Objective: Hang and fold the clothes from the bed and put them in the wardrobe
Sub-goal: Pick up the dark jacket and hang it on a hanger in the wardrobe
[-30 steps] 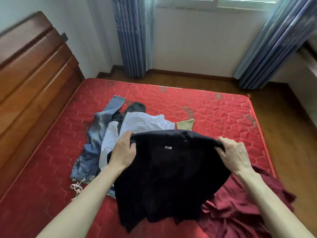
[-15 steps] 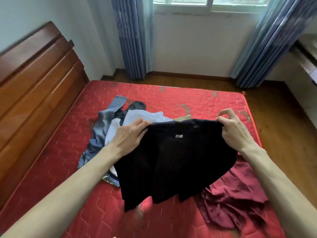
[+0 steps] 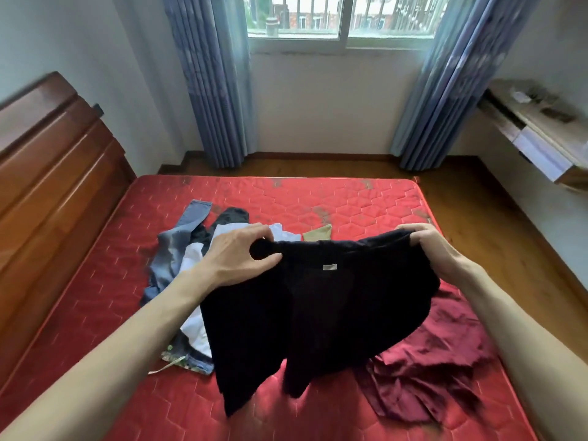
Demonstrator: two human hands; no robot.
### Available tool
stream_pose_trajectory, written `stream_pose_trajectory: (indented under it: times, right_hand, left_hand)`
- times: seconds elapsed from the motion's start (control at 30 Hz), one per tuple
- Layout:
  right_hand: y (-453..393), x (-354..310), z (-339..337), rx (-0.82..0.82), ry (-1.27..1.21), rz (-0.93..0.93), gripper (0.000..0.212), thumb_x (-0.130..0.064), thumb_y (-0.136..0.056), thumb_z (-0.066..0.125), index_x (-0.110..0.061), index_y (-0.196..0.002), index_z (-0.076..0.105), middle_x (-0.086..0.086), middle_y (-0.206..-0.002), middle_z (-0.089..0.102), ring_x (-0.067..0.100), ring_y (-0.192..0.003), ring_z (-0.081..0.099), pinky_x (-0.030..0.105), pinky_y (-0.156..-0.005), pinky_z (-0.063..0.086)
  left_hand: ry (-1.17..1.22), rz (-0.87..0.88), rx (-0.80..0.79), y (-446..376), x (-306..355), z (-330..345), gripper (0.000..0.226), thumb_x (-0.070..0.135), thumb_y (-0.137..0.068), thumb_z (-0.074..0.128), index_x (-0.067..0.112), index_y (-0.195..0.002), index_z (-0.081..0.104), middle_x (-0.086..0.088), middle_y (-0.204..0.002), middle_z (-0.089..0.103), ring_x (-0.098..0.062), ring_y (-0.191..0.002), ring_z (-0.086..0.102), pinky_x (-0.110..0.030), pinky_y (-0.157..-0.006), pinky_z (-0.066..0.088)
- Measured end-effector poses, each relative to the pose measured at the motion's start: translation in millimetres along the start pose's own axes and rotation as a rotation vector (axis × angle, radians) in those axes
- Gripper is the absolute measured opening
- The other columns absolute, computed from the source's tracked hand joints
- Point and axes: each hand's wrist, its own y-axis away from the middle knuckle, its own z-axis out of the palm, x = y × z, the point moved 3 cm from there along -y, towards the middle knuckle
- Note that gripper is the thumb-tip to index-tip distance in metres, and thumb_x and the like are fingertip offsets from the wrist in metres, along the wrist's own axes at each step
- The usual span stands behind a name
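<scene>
Head view: the black garment [image 3: 318,313] hangs spread between both hands above the red mattress [image 3: 318,198], its top edge running roughly level from left to right, with a small pale label [image 3: 329,267] just below the middle of that edge. The left hand [image 3: 237,256] pinches the left corner of the top edge, thumb under and fingers curled over a small bunch of cloth. The right hand [image 3: 428,246] grips the right corner the same way, its fingers curled over the edge. Each grip is pressed together on fabric, neither spread.

The long axis of the garment runs down from that held edge toward the person, so the loose hem dangles just above the mattress, nearer the person than the label. Neither hand is clearly nearer the hem; both sit at the far edge.

Beyond and left of the garment lie jeans [image 3: 178,246] and a white shirt [image 3: 197,259], partly under it. A maroon garment [image 3: 439,361] lies crumpled to its right. No wardrobe is in view.

My guess: laying it flat means lowering the hem first.
</scene>
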Motion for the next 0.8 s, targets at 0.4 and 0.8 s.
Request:
stream_pose_trajectory:
  times: [0.4, 0.8]
  right_hand:
    - [36, -28, 3, 0.016, 0.578, -0.433, 0.024, -0.028, -0.085, 0.084, -0.033, -0.105, 0.07, -0.014, -0.097, 0.072, 0.009, -0.091, 0.07, 0.037, -0.084, 0.056]
    - [87, -36, 18, 0.387, 0.947, -0.51, 0.03, -0.053, -0.098, 0.059, -0.024, -0.099, 0.069, -0.009, -0.081, 0.073, 0.016, -0.071, 0.071, 0.029, -0.062, 0.046]
  left_hand:
    - [0.124, 0.065, 0.062, -25, -6, -16, 0.013, 0.021, -0.099, 0.067, 0.015, -0.088, 0.066, 0.012, -0.093, 0.051, -0.014, -0.093, 0.052, -0.033, -0.086, 0.045]
    - [0.29, 0.094, 0.106, -35, 15, -10, 0.009, 0.012, -0.106, 0.053, 0.013, -0.098, 0.058, 0.002, -0.098, 0.06, -0.022, -0.095, 0.057, -0.039, -0.088, 0.047]
